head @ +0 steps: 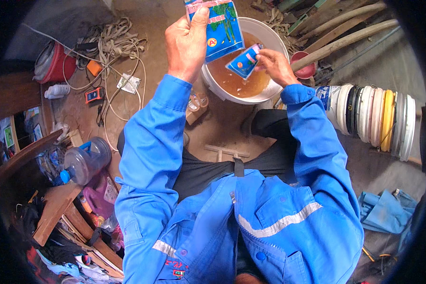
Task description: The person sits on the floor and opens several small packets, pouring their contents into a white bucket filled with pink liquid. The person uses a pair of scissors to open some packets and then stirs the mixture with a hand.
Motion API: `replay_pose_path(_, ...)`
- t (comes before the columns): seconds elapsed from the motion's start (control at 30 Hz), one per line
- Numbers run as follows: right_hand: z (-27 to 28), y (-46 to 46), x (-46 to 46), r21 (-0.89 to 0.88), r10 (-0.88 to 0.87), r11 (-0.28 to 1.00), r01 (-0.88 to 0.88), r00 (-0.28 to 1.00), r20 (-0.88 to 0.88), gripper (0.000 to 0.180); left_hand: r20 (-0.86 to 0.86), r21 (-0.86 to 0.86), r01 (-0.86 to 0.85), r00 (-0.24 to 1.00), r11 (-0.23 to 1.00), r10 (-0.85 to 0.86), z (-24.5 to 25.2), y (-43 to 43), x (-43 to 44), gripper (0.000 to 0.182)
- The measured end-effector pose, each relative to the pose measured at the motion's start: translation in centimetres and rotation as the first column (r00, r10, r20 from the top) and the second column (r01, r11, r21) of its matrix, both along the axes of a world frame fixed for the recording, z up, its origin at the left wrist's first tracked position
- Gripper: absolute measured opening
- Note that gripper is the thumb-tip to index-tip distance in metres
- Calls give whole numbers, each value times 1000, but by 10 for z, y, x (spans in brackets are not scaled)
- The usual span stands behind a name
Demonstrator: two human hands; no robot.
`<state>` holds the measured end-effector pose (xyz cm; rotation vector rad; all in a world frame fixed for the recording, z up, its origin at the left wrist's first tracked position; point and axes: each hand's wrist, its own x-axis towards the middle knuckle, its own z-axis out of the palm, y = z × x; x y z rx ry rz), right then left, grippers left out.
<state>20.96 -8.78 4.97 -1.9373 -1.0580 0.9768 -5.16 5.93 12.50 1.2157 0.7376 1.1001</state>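
My left hand point(188, 44) grips a large blue packet point(224, 32) with green pictures and writing, the thumb across its front near the top. The packet overlaps the left rim of a white plastic bucket point(277, 33). Brown liquid point(227, 80) fills part of the bucket, with small light spots on its surface. Over the liquid, my right hand point(275, 65) pinches a smaller blue packet point(243, 63) by its upper right corner, between thumb and fingers. The small packet hangs tilted just below the large one. Whether either packet is open cannot be told.
Coiled straps point(117, 39) and cable lie on the floor at upper left. Nested buckets point(371, 115) lie sideways at right, below wooden poles point(348, 42). A red bowl point(304, 65) is beside the white bucket. A clear water jug point(88, 159) lies at left; a blue cloth point(387, 211) is at lower right.
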Motion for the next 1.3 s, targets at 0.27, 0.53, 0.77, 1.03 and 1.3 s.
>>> replay_pose_path(0.27, 7, -3, 14, -190, -263, 965, 182, 683, -682, 25, 51, -39, 18, 999, 999, -16, -2, 3, 2, 40)
replay_pose_path(0.53, 13, -5, 35, -115, -182, 976, 185, 405, -896, 13, 89, -60, 52, 995, 997, -47, 16, 0, -1, 37)
replay_pose_path(0.77, 33, -5, 43, -95, -164, 978, 187, 400, -901, 14, 61, -94, 117, 992, 989, -111, 23, -2, 0, 32)
replay_pose_path(1.03, 55, -1, 35, -57, -103, 990, 130, 382, -918, 21, 98, -35, 19, 995, 999, -15, -5, 4, 7, 38)
replay_pose_path(1.3, 67, 3, 38, -68, -111, 991, 118, 415, -903, 21, 89, -55, 38, 995, 998, -33, -7, 3, 7, 38)
